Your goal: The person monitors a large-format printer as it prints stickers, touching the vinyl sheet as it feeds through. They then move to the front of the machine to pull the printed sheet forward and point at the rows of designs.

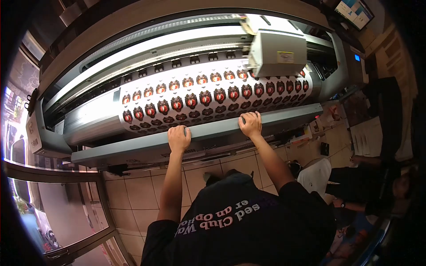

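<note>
A large-format printer stretches across the view. On its bed lies a white printed sheet with rows of red and black designs. The white print carriage sits over the sheet's right part. My left hand is wrapped over the long grey front bar, fingers together on its top. Farther right, my right hand grips the same bar in the same way. Both thumbs face inward. The sheet's lower edge is hidden behind the bar.
A monitor stands at the top right. Another person is at the lower right, beside a white seat. Glass doors are at the left. A small black object lies on the tiled floor.
</note>
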{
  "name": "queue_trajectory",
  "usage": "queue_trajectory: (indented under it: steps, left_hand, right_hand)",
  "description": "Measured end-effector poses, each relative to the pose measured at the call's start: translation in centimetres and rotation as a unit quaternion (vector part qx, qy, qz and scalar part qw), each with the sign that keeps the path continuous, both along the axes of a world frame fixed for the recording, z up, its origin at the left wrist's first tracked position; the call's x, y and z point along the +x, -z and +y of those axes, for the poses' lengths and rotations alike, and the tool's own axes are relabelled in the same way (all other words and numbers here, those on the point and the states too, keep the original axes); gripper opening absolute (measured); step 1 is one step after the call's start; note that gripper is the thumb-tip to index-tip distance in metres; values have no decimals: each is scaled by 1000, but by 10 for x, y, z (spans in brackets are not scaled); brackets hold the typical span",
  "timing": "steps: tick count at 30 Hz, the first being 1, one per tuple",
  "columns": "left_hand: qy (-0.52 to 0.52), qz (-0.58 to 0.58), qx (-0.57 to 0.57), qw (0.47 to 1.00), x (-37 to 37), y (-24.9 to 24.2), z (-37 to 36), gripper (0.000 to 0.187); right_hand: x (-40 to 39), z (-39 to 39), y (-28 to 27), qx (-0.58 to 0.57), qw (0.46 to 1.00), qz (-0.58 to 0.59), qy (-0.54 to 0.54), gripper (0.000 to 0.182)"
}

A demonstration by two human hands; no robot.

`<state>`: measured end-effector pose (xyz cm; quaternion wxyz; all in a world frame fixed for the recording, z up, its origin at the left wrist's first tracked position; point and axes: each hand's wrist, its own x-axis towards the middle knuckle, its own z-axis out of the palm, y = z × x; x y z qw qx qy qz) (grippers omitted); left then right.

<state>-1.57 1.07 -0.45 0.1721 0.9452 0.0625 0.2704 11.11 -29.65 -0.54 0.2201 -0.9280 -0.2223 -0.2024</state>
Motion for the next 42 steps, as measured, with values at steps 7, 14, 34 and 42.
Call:
queue_trajectory:
  steps: [7,14,34,42]
  left_hand:
    - [-15,-18,2,1000,3,0,-3,16]
    - [-23,-40,5,999,4,-1,-5,15]
    - [-27,-33,13,999,4,-9,-10,15]
    - [-89,86,123,985,20,-1,-22,20]
  right_hand:
    - [1,-2,4,1,1000,25,-5,20]
    - [-1,-1,2,16,1000,14,-6,20]
    - [7,-4,-6,-80,995,-23,-52,14]
    - [22,-17,-3,-102,981,41,-157,19]
